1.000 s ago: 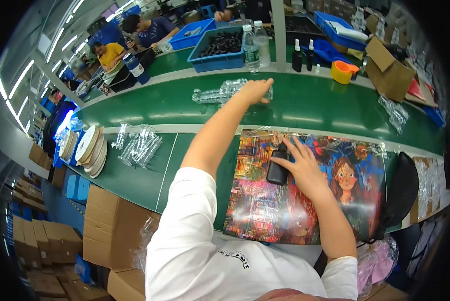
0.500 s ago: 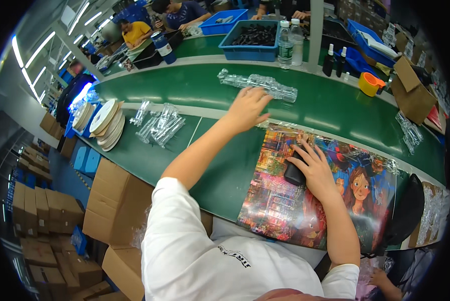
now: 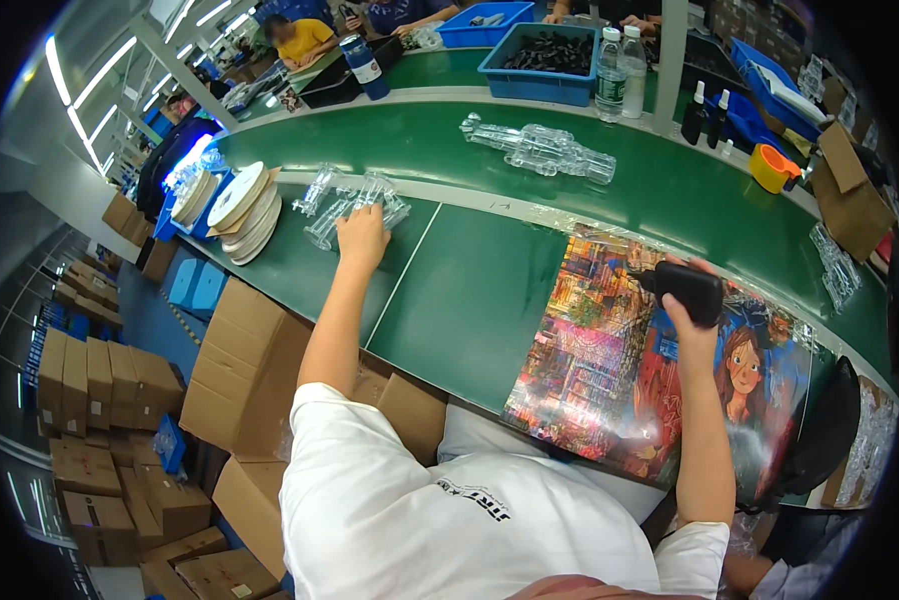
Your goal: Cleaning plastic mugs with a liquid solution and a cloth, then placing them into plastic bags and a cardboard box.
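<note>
My left hand (image 3: 363, 238) reaches to the small group of clear plastic parts (image 3: 321, 232) on the green table, its fingers bent and closed over one of them. My right hand (image 3: 691, 312) grips a black handheld tool (image 3: 691, 290), raised over the glossy illustrated mat (image 3: 594, 365); a narrow tip on the tool points left. On the far green strip lies a longer clear plastic assembly (image 3: 544, 150), shaped like a toy gun and touched by neither hand.
White reels (image 3: 244, 205) stand left of the clear parts. Beyond the strip are a blue bin of black pieces (image 3: 544, 60), bottles (image 3: 610, 80) and an orange tape dispenser (image 3: 771, 168). Cartons (image 3: 234, 370) stand at the lower left; co-workers sit across.
My left hand has moved left from the long clear assembly to the group of clear parts. My right hand has lifted the black tool off the mat. The view has shifted slightly.
</note>
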Motion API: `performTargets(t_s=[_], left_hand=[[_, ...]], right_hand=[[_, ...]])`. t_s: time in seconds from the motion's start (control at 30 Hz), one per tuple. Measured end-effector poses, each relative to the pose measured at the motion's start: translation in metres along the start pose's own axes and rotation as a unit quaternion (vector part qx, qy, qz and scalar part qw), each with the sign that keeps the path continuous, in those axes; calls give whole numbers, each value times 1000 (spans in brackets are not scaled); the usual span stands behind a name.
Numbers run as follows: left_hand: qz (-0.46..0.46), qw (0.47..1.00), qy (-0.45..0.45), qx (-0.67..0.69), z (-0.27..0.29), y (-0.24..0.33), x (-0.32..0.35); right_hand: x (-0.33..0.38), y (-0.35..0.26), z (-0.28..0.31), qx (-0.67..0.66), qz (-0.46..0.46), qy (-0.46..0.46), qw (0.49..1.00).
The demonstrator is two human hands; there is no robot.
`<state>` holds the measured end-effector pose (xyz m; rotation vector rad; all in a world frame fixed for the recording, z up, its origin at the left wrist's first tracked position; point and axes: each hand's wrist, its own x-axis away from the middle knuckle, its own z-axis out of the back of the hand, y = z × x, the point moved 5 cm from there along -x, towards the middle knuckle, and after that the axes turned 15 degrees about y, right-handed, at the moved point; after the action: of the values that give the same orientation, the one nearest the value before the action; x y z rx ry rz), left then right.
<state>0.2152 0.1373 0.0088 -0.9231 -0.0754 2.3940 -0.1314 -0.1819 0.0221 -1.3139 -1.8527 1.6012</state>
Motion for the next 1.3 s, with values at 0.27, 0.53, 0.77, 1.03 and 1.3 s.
performTargets(t_s=[0.27, 0.53, 0.77, 1.03, 1.3], left_hand=[[-27, 916, 126, 381, 76, 112, -20], [-240, 776, 149, 564, 141, 232, -18], [-202, 640, 23, 741, 127, 276, 4], [70, 432, -144, 887, 101, 285, 20], [309, 285, -355, 835, 103, 293, 41]], right_hand=[[-17, 17, 29, -198, -185, 131, 954], [-7, 21, 13, -279, -347, -34, 895], [4, 32, 9, -336, -405, -82, 847], [18, 31, -7, -337, -410, -81, 844], [30, 26, -15, -319, -430, -107, 838]])
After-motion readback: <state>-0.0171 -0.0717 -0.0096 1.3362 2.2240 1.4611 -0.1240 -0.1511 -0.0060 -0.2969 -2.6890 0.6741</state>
